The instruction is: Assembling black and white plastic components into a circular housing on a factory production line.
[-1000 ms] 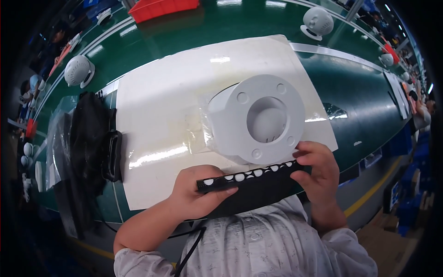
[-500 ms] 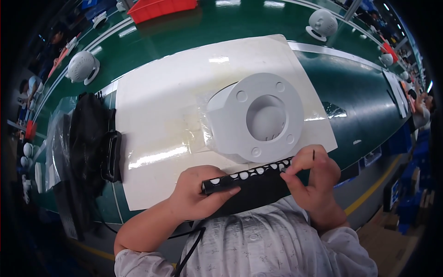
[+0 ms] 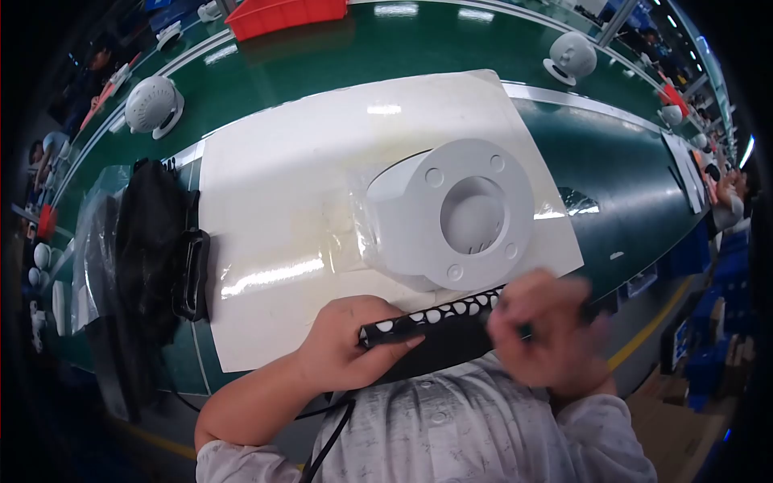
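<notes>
In the head view, my left hand (image 3: 348, 342) is closed around the left end of a black sheet (image 3: 439, 314), my thumb on its near side, just as it was half a second ago. A row of white rounds runs along the sheet's upper edge, which slants up to the right in front of my body. My right hand (image 3: 547, 330) has changed: then its fingertips were pinching at the sheet's right end; now it is blurred by motion, fingers bent, and I cannot tell whether it grips anything.

Just beyond the sheet, the white housing (image 3: 415, 221) lies where it did on the white board (image 3: 282, 201) on my bench (image 3: 652, 193), its ring-shaped base and four round pads toward me. Farther off, the left white unit (image 3: 153, 106) and the right white unit (image 3: 573, 56) have both shifted rightward. The black bag (image 3: 149, 249) lies unchanged left of the board.
</notes>
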{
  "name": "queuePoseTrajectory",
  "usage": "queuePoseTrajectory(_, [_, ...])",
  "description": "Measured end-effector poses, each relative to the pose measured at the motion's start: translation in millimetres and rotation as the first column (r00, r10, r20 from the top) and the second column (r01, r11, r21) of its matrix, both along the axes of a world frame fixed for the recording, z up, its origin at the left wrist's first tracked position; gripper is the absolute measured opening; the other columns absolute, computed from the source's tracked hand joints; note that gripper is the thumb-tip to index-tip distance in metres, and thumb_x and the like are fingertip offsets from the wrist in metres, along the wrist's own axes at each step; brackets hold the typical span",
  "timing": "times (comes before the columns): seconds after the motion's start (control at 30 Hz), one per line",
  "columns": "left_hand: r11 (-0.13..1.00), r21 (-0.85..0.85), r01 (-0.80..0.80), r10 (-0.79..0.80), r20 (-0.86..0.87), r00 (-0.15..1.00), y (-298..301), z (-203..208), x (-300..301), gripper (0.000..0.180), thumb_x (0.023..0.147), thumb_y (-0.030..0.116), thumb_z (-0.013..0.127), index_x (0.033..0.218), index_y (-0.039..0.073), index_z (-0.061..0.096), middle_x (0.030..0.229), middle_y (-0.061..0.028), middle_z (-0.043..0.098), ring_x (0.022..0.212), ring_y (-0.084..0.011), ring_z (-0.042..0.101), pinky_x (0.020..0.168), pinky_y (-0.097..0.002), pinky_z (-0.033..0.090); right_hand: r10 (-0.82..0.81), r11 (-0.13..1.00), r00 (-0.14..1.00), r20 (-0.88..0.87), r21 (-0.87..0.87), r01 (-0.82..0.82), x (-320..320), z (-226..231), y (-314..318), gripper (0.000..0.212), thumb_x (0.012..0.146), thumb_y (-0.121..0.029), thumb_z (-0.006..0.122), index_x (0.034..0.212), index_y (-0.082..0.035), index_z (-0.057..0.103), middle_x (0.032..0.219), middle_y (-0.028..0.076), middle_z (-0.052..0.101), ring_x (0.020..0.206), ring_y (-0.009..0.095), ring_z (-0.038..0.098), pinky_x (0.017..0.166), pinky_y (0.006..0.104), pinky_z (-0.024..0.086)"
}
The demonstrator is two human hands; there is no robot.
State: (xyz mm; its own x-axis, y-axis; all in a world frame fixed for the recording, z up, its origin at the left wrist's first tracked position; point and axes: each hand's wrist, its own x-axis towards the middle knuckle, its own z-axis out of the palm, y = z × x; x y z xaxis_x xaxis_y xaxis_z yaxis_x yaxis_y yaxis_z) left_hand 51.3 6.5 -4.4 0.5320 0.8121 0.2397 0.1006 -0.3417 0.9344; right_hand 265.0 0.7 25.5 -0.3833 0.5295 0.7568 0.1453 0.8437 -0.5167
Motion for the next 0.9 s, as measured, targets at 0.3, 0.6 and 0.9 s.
queuePoseTrajectory(0.3, [0.877,0.479,-0.03,-0.002,0.065,0.998,8,-9,-20,0.023,0.061,-0.005,0.061,0.084,0.001,0.062,0.109,-0.0151,0.047,0.071,-0.0206,0.059,0.054,-0.0256,0.047,-0.076,0.927,0.982,-0.17,-0.375,0.006,-14,38,77,0.078,0.069,0.014,0.047,0.134,-0.01,0.011,0.115,0.014,0.037,0.077,0.011,0.044,0.069,0.0215,0.041])
queuePoseTrajectory(0.6, [0.82,0.572,0.01,-0.037,0.035,0.999,9,3,-18,0.027,0.063,-0.004,0.06,0.09,0.001,0.063,0.124,-0.0168,0.037,0.079,-0.0228,0.06,0.053,-0.0226,0.046,-0.049,0.898,0.998,-0.047,-0.44,0.023,-11,68,76,0.077,0.07,0.013,0.046,0.134,-0.009,0.011,0.115,0.016,0.04,0.075,0.01,0.047,0.068,0.0189,0.041])
queuePoseTrajectory(0.9, [0.854,0.518,0.043,-0.056,0.01,0.998,19,-6,-25,0.027,0.064,-0.004,0.061,0.09,-0.001,0.062,0.13,-0.017,0.03,0.084,-0.0254,0.06,0.055,-0.0232,0.047,-0.239,0.971,0.815,0.529,0.108,0.215,-13,79,69,0.066,0.073,0.002,0.052,0.13,-0.004,0.018,0.113,0.017,0.052,0.08,0.018,0.058,0.061,0.0233,0.044])
